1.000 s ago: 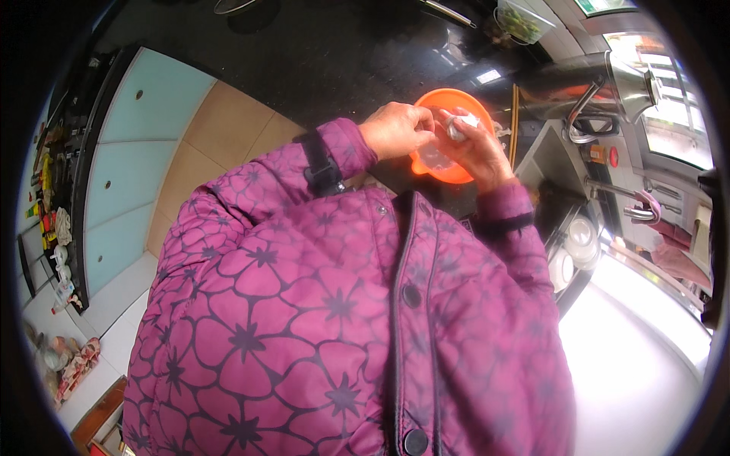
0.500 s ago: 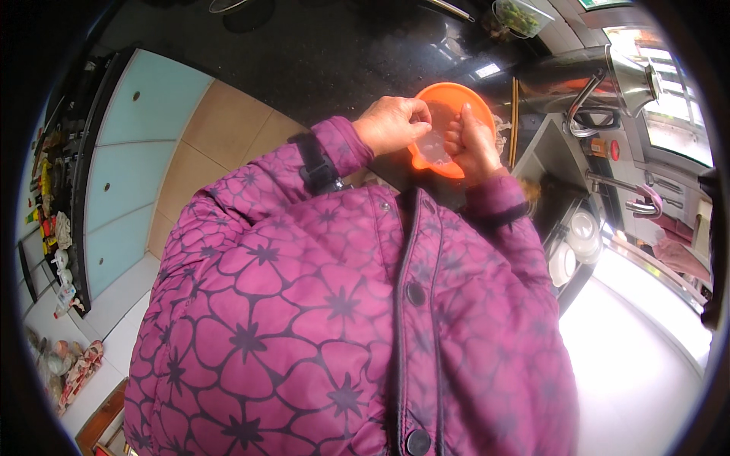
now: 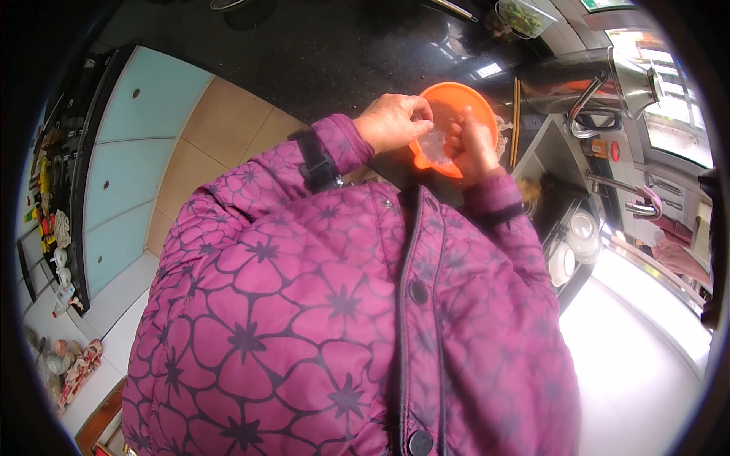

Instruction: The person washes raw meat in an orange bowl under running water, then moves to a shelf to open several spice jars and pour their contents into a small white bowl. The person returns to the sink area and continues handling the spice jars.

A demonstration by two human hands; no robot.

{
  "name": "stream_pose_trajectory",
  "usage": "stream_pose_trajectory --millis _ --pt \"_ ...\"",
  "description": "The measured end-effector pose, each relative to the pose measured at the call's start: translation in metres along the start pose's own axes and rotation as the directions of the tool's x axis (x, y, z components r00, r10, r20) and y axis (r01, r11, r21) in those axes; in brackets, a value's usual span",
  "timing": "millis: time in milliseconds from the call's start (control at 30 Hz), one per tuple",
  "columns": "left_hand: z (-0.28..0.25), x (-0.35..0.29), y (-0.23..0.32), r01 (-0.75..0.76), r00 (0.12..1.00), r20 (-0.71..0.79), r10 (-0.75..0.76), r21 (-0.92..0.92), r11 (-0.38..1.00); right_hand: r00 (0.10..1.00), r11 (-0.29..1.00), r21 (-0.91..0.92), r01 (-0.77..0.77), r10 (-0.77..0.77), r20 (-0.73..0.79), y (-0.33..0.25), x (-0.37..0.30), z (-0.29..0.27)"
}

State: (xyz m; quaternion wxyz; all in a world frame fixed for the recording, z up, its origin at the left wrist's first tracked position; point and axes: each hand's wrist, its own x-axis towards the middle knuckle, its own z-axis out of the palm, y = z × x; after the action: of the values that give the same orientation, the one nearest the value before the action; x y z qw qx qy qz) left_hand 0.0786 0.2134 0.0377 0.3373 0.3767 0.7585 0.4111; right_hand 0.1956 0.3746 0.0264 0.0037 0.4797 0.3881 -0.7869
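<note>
An orange plastic bowl (image 3: 479,99) with a small lip at its near left stands on the dark counter, with watery, pale contents inside. At the bowl's left rim is my left hand (image 3: 393,121), its thumb and fingers bent together in a pinch; whatever lies between the fingertips is too small to make out. Over the right part of the bowl, my right hand (image 3: 474,146) is closed like a fist with the thumb on top. The curled fingers hide what it holds, if anything.
A pair of chopsticks (image 3: 516,121) lies right of the bowl. Beyond them are a large metal pot (image 3: 563,80) and a sink with a faucet (image 3: 612,182). A clear container of greens (image 3: 523,18) stands at the back. White bowls (image 3: 582,229) sit at the right.
Both hands stay almost in place at the bowl, still closed. The pale contents in the bowl look slightly shifted.
</note>
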Motion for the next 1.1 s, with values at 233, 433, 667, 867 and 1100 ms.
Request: stream_pose_trajectory --millis 233,433,667,867,1100 --pt "0.006 0.007 -0.002 -0.083 0.995 -0.071 0.077 -0.094 0.992 0.909 0.939 0.326 -0.11 -0.037 0.415 -0.005 -0.019 -0.01" --pt "0.014 0.017 -0.001 -0.064 0.997 -0.043 0.057 -0.208 0.976 0.914 0.989 -0.009 0.146 -0.132 0.383 -0.009 -0.036 -0.006" --pt "0.001 0.015 -0.001 0.045 0.997 -0.065 -0.04 0.088 0.995 0.867 0.273 -0.863 0.426 -0.397 0.302 -0.021 -0.037 -0.013" --pt "-0.004 0.009 -0.014 0.121 0.991 -0.077 -0.112 0.119 0.985 0.815 0.064 -0.979 0.195 -0.566 0.125 -0.087 0.013 -0.082" --pt "0.002 0.016 -0.022 0.215 0.972 -0.098 -0.213 0.015 0.976 0.918 -0.123 -0.987 0.098 -0.373 0.138 -0.065 0.095 -0.111"
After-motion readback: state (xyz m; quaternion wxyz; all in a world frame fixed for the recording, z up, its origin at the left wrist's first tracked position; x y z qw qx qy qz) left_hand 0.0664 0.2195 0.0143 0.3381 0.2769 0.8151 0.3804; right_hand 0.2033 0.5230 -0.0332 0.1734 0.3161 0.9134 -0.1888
